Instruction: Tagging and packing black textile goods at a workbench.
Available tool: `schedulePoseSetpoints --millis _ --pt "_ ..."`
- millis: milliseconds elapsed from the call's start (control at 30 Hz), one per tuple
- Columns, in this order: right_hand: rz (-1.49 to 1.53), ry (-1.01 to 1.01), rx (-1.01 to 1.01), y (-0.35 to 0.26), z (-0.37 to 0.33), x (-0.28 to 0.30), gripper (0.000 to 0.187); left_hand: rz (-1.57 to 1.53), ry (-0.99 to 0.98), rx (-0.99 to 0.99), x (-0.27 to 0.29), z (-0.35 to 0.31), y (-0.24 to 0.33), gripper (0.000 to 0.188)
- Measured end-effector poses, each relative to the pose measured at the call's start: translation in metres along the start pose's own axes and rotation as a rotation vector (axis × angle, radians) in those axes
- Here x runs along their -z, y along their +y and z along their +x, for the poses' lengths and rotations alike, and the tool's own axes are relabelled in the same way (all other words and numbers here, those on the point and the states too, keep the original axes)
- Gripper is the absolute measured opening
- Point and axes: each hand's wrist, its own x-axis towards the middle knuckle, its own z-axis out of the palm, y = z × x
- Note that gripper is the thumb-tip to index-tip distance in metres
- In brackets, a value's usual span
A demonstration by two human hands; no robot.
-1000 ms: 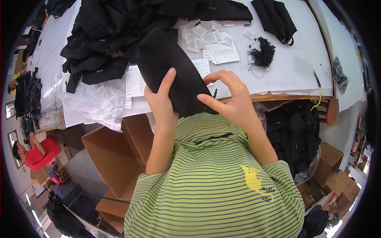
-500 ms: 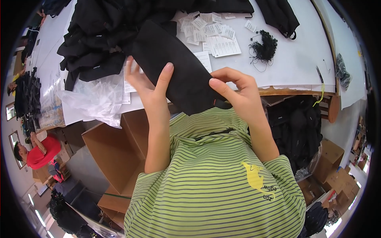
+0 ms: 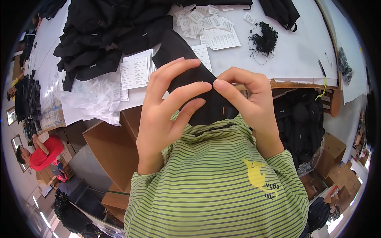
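A long, flat black fabric piece (image 3: 206, 112) slants in front of my chest, its far end towards the table. Near its lower end is a small orange tab (image 3: 223, 110). My right hand (image 3: 250, 95) pinches its right edge between thumb and forefinger. My left hand (image 3: 168, 97) lies across it from the left, fingers stretched and apart, the fingertips on or just above the cloth. That hand covers much of the piece's middle and left edge.
Black fabric goods (image 3: 95, 39) are heaped at the table's far left, above a crumpled clear plastic bag (image 3: 95, 95). Printed sheets (image 3: 137, 71), white tags (image 3: 198, 22) and a bundle of black cords (image 3: 264, 38) lie around. An open cardboard box (image 3: 107, 150) stands below left.
My left hand has moved right, from the piece's left edge to over its face. The piece has turned, showing the orange tab more fully. My right hand still pinches the right edge.
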Motion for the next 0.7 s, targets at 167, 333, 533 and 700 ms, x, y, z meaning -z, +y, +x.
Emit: schedulePoseSetpoints --millis 167,333,533,700 --pt "-0.058 0.006 0.050 -0.002 -0.001 0.000 0.014 -0.037 -0.020 -0.037 -0.001 -0.002 -0.003 0.033" --pt "-0.064 0.015 0.088 -0.004 -0.001 0.000 0.013 -0.045 0.001 0.023 -0.005 -0.002 0.003 0.033" --pt "-0.091 0.004 0.103 -0.005 0.002 0.001 0.013 -0.063 0.022 0.020 -0.009 -0.002 0.003 0.033" --pt "-0.060 -0.018 0.082 0.001 0.004 0.003 0.014 -0.046 0.024 0.056 -0.006 -0.001 0.000 0.030"
